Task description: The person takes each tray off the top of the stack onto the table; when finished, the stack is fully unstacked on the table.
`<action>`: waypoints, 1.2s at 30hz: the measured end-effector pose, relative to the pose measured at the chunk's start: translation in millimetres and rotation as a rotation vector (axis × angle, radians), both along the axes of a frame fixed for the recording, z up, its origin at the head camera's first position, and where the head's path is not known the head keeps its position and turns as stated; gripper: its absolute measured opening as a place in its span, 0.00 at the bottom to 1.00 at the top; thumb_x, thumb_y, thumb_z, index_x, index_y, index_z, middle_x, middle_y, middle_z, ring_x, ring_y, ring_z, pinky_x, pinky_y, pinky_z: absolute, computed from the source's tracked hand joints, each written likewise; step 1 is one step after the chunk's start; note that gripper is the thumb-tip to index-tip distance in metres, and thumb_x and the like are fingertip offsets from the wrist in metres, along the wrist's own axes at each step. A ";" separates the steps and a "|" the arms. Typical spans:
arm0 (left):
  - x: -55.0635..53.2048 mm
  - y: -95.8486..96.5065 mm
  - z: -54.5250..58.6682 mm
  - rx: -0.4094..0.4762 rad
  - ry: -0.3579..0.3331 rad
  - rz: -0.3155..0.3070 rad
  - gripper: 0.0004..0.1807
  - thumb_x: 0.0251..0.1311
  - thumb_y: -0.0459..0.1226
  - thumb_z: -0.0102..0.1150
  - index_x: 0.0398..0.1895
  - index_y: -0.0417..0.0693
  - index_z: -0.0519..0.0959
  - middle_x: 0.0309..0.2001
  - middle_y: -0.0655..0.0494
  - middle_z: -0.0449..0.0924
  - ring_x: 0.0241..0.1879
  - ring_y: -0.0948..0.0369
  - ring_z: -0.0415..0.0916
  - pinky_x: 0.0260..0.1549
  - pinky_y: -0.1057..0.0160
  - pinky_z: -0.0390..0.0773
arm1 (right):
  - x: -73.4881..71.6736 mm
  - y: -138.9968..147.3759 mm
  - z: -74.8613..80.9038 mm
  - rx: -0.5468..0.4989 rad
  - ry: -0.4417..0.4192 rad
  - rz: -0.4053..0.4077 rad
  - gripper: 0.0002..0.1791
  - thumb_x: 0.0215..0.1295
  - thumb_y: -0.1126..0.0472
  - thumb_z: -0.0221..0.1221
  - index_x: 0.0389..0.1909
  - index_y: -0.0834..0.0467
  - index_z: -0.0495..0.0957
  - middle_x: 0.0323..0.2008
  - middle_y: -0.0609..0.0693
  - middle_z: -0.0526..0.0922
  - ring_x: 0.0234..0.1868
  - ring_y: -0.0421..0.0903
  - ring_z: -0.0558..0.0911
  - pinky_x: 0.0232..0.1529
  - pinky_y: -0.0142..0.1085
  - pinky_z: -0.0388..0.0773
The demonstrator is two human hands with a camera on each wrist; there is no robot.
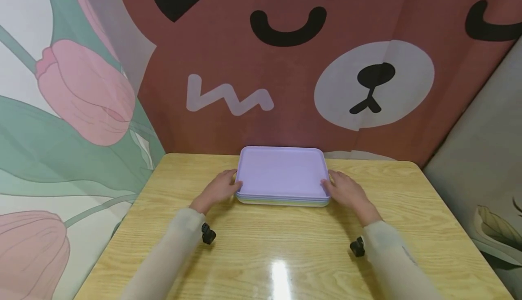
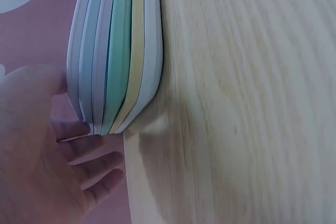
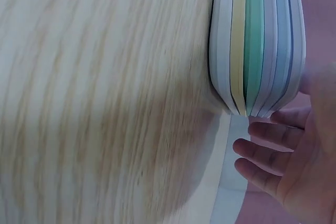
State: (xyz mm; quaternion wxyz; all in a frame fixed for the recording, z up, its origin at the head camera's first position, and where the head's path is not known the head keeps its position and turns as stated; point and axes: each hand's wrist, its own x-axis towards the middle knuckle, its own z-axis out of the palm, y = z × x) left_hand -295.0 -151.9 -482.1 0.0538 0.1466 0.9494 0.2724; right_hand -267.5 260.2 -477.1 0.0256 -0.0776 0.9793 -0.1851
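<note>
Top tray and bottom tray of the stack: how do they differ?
The top tray is purple, the bottom tray whitish. In the head view, the top tray shows its broad upper surface; the bottom tray shows only its edge. Both have rounded corners.

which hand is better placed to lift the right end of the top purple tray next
Right hand, I'd judge: its thumb overlaps the right edge of the purple tray, and its fingers are beside that end of the stack. The left hand is at the opposite end.
</note>
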 end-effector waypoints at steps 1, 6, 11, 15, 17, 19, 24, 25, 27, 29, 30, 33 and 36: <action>-0.9 1.3 -0.4 0.017 -0.006 -0.001 0.36 0.73 0.50 0.52 0.75 0.36 0.62 0.72 0.38 0.66 0.72 0.43 0.62 0.71 0.44 0.62 | -1.1 -0.8 -0.2 -0.005 -0.002 -0.005 0.37 0.79 0.43 0.44 0.73 0.69 0.61 0.69 0.72 0.67 0.69 0.70 0.66 0.66 0.64 0.65; -4.1 6.3 -3.1 0.103 -0.043 -0.008 0.33 0.73 0.43 0.54 0.75 0.36 0.62 0.69 0.39 0.71 0.66 0.47 0.72 0.65 0.47 0.72 | -6.2 -2.9 -2.5 -0.031 -0.007 -0.032 0.34 0.77 0.49 0.47 0.72 0.71 0.62 0.68 0.72 0.68 0.69 0.69 0.68 0.67 0.63 0.65; -7.0 10.4 -4.8 0.181 -0.072 -0.001 0.31 0.73 0.39 0.54 0.74 0.34 0.63 0.67 0.38 0.73 0.62 0.47 0.75 0.61 0.48 0.76 | -9.2 -3.9 -4.1 -0.072 0.026 -0.058 0.29 0.75 0.56 0.46 0.68 0.73 0.67 0.63 0.73 0.73 0.64 0.69 0.73 0.64 0.61 0.70; -8.4 12.6 -6.2 0.189 -0.062 -0.004 0.30 0.73 0.38 0.54 0.73 0.32 0.63 0.66 0.36 0.73 0.64 0.46 0.74 0.62 0.47 0.74 | -10.1 -4.5 -4.2 -0.144 0.013 -0.091 0.28 0.74 0.59 0.46 0.67 0.74 0.68 0.61 0.73 0.75 0.62 0.68 0.75 0.62 0.60 0.71; -8.5 13.7 -6.1 0.185 -0.063 -0.003 0.30 0.74 0.38 0.53 0.73 0.32 0.63 0.66 0.36 0.73 0.65 0.46 0.72 0.63 0.47 0.73 | -10.3 -4.5 -4.3 -0.186 0.006 -0.112 0.28 0.74 0.60 0.47 0.67 0.74 0.68 0.61 0.73 0.75 0.62 0.68 0.75 0.64 0.60 0.71; -8.5 14.6 -5.9 0.184 -0.067 -0.003 0.30 0.74 0.38 0.53 0.73 0.32 0.63 0.66 0.36 0.72 0.66 0.46 0.71 0.65 0.46 0.72 | -10.5 -4.0 -4.4 -0.230 0.012 -0.131 0.27 0.73 0.61 0.48 0.67 0.74 0.69 0.61 0.72 0.75 0.64 0.68 0.73 0.65 0.59 0.70; -7.8 15.7 -4.9 0.192 -0.079 0.003 0.30 0.74 0.37 0.53 0.74 0.33 0.63 0.68 0.36 0.71 0.68 0.45 0.69 0.66 0.46 0.70 | -10.9 -2.4 -3.0 -0.304 0.056 -0.167 0.26 0.71 0.62 0.51 0.65 0.73 0.71 0.59 0.72 0.77 0.61 0.68 0.75 0.62 0.58 0.72; -7.7 15.8 -4.7 0.192 -0.077 0.003 0.30 0.74 0.37 0.53 0.73 0.33 0.63 0.68 0.36 0.71 0.68 0.45 0.69 0.67 0.45 0.69 | -11.0 -2.5 -1.9 -0.319 0.055 -0.172 0.26 0.71 0.62 0.52 0.66 0.72 0.71 0.58 0.72 0.77 0.60 0.68 0.76 0.61 0.58 0.73; -7.5 15.8 -4.7 0.192 -0.078 0.003 0.29 0.74 0.37 0.53 0.74 0.33 0.63 0.68 0.36 0.71 0.68 0.45 0.69 0.67 0.45 0.69 | -10.3 -2.4 1.7 -0.379 0.033 -0.184 0.27 0.72 0.61 0.52 0.67 0.72 0.70 0.59 0.72 0.77 0.59 0.67 0.76 0.60 0.57 0.73; -7.5 15.4 -4.8 0.189 -0.080 0.006 0.30 0.74 0.38 0.53 0.74 0.33 0.63 0.69 0.36 0.70 0.69 0.45 0.68 0.67 0.46 0.68 | -9.1 -2.7 6.4 -0.468 -0.016 -0.196 0.28 0.74 0.59 0.51 0.69 0.71 0.67 0.62 0.71 0.75 0.62 0.65 0.75 0.62 0.57 0.73; -7.5 15.2 -4.9 0.188 -0.081 0.009 0.30 0.74 0.38 0.52 0.74 0.33 0.63 0.69 0.37 0.70 0.69 0.45 0.68 0.68 0.46 0.68 | -9.0 -3.1 8.6 -0.518 -0.042 -0.207 0.29 0.75 0.58 0.51 0.71 0.70 0.66 0.64 0.71 0.73 0.64 0.64 0.74 0.64 0.56 0.72; -7.5 14.5 -5.5 0.185 -0.081 0.014 0.30 0.74 0.38 0.52 0.74 0.33 0.63 0.69 0.36 0.70 0.69 0.45 0.68 0.68 0.45 0.68 | -8.0 -3.4 14.9 -0.683 -0.119 -0.231 0.31 0.77 0.57 0.51 0.74 0.68 0.61 0.69 0.69 0.68 0.67 0.61 0.72 0.66 0.51 0.72; -7.1 13.9 -5.6 0.180 -0.081 0.020 0.30 0.74 0.39 0.52 0.74 0.34 0.62 0.69 0.36 0.69 0.69 0.44 0.67 0.68 0.45 0.67 | -6.4 -3.6 19.2 -0.868 -0.179 -0.235 0.32 0.77 0.58 0.51 0.76 0.66 0.58 0.72 0.67 0.66 0.62 0.52 0.76 0.61 0.41 0.77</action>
